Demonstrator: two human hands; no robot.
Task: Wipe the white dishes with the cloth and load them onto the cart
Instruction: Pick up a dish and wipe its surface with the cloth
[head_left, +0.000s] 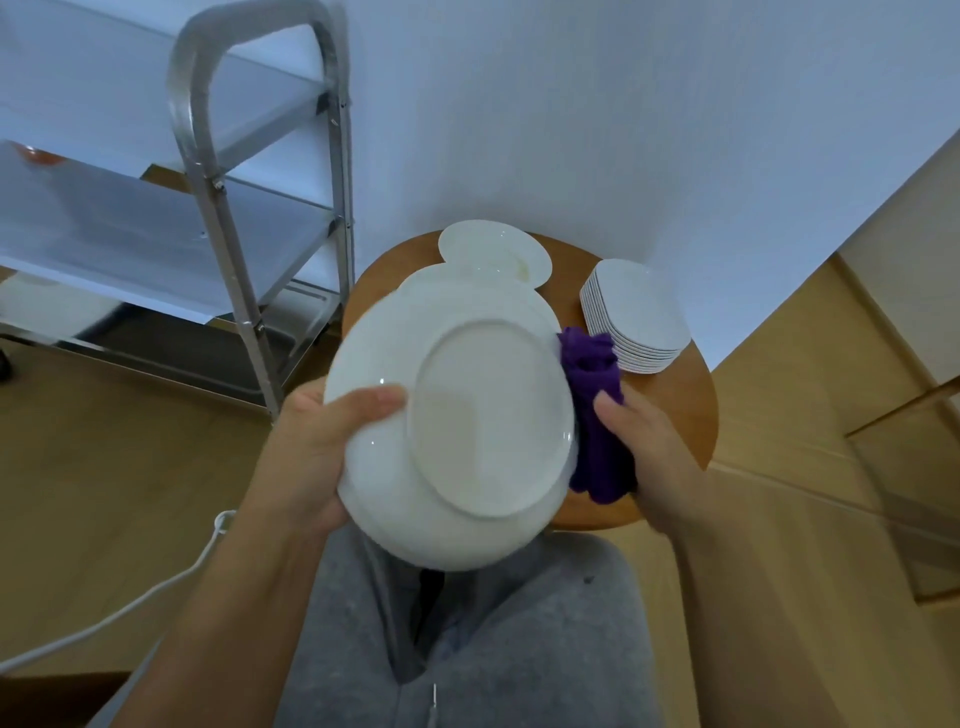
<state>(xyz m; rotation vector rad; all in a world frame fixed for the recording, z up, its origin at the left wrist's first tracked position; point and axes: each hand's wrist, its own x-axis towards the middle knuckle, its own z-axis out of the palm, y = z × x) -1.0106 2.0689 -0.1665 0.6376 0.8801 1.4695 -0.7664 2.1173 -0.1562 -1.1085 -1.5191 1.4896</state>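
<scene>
A large round white plate (467, 405) is held up over my lap with its underside facing me. My left hand (322, 441) grips its left rim, thumb on the underside. My right hand (644, 457) holds a purple cloth (597, 421) against the plate's right edge; the cloth runs behind the plate. Another white plate (483, 244) lies on the round wooden table (685, 405), partly hidden by the held one. A stack of several small square white dishes (634, 317) stands on the table's right side. The steel cart (218, 171) stands at left.
The cart's shelves (119, 208) look bare except for a small orange thing (36, 153) at the far left. A white cable (156, 587) runs over the wooden floor at lower left. A white wall is behind the table. My grey-trousered legs (519, 649) are below.
</scene>
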